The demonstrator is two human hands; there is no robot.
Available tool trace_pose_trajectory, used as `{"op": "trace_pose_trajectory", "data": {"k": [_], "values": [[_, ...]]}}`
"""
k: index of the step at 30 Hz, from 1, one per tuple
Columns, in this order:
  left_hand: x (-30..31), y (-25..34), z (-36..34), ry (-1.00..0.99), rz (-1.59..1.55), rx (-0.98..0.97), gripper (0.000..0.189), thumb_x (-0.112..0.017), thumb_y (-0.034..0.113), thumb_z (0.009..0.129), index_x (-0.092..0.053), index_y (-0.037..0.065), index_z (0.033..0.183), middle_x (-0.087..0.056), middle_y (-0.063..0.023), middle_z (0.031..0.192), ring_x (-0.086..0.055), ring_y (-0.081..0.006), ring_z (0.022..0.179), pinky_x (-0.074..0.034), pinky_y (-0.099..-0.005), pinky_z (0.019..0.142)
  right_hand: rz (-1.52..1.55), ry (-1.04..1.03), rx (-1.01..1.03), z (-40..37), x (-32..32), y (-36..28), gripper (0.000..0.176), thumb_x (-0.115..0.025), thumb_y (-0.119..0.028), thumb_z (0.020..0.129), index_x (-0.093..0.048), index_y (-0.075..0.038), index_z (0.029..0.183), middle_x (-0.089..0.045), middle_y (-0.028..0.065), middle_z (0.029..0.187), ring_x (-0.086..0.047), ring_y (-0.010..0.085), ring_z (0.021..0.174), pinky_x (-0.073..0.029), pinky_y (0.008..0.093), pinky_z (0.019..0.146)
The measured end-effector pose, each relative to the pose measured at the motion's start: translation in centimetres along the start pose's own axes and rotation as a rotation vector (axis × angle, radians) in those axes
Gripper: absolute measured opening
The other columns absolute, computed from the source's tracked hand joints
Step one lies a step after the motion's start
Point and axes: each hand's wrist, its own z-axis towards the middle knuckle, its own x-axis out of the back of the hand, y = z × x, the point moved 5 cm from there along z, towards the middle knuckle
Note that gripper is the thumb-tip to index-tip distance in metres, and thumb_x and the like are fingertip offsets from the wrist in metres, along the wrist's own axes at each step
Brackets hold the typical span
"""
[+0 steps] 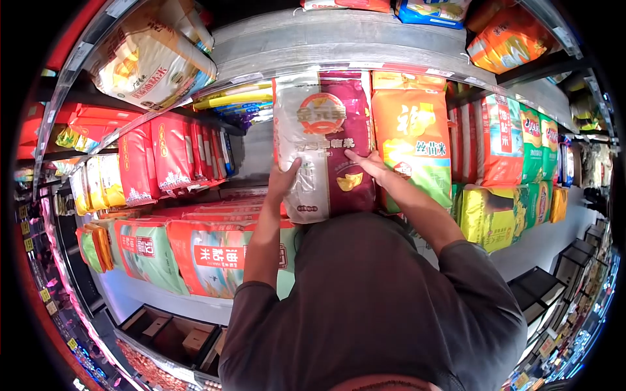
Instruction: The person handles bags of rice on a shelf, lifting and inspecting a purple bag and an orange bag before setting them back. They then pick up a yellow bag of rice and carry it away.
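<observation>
A large white-and-maroon rice bag (326,130) stands upright in front of my torso, close beneath the upper shelf. My left hand (284,174) grips its left side, the thumb lying on the white front and the fingers hidden behind the edge. On the right side my right hand (366,164) holds the bag too, its thumb pressed on the maroon part and the other fingers mostly out of sight. Right beside this bag stands an orange-and-green rice bag (412,140), close to my right forearm.
Red rice bags (173,150) stand on the shelf at left. Green-and-red rice bags (212,254) lie lower, near my left arm. A yellow bag (486,218) sits at right. The grey upper shelf (339,45) has a front edge just above the held bag.
</observation>
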Motion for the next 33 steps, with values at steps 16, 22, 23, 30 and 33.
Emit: {"op": "trace_pose_trajectory", "data": {"k": [16,22,23,30,33], "values": [[0.6,1.8,-2.4,-0.185,-0.158,0.330,0.070,-0.075,0.046,0.085,-0.059,-0.010,0.124,-0.068,-0.0166,0.112,-0.069,-0.0261,0.098,-0.055,-0.0383,0.085,0.377,-0.138,-0.002,-2.3,-3.0,0.9,0.073,-0.077,-0.051,0.080,-0.061,0.000,0.130,-0.060,0.0176,0.134,-0.054,0.0244,0.126,-0.039,0.0379,0.107],[0.6,-3.4,-4.0,-0.149,-0.150,0.311,0.058,-0.068,0.038,0.094,-0.055,-0.002,0.134,-0.067,-0.0121,0.118,-0.064,-0.0194,0.104,-0.051,-0.0335,0.089,0.599,-0.255,0.048,-4.1,-5.1,3.5,0.047,-0.070,-0.027,0.093,-0.058,-0.005,0.132,-0.065,0.0099,0.127,-0.061,0.0208,0.115,-0.047,0.0349,0.098],[0.6,-3.6,-4.0,-0.178,-0.192,0.325,0.058,-0.068,0.038,0.094,-0.056,-0.001,0.134,-0.067,-0.0118,0.118,-0.064,-0.0190,0.103,-0.051,-0.0335,0.088,0.625,-0.284,0.037,-4.6,-4.8,3.2,0.045,-0.069,-0.022,0.094,-0.056,-0.005,0.134,-0.066,0.0087,0.125,-0.064,0.0193,0.109,-0.051,0.0337,0.094],[0.3,-5.4,-3.2,-0.136,-0.184,0.187,0.067,-0.073,0.045,0.089,-0.057,-0.005,0.129,-0.067,-0.0143,0.117,-0.066,-0.0223,0.101,-0.053,-0.0357,0.087,0.528,-0.098,0.043,-2.5,-4.9,5.0,0.047,-0.074,-0.031,0.090,-0.061,-0.002,0.125,-0.069,0.0095,0.115,-0.066,0.0177,0.102,-0.052,0.0332,0.091],[1.0,-7.3,-2.1,0.014,0.004,0.113,0.070,-0.076,0.050,0.084,-0.060,-0.005,0.123,-0.068,-0.0151,0.113,-0.065,-0.0224,0.100,-0.051,-0.0356,0.089,0.428,-0.014,0.041,-2.2,-4.0,4.9,0.046,-0.075,-0.033,0.089,-0.064,-0.001,0.121,-0.071,0.0097,0.110,-0.067,0.0179,0.098,-0.053,0.0333,0.087]]}}
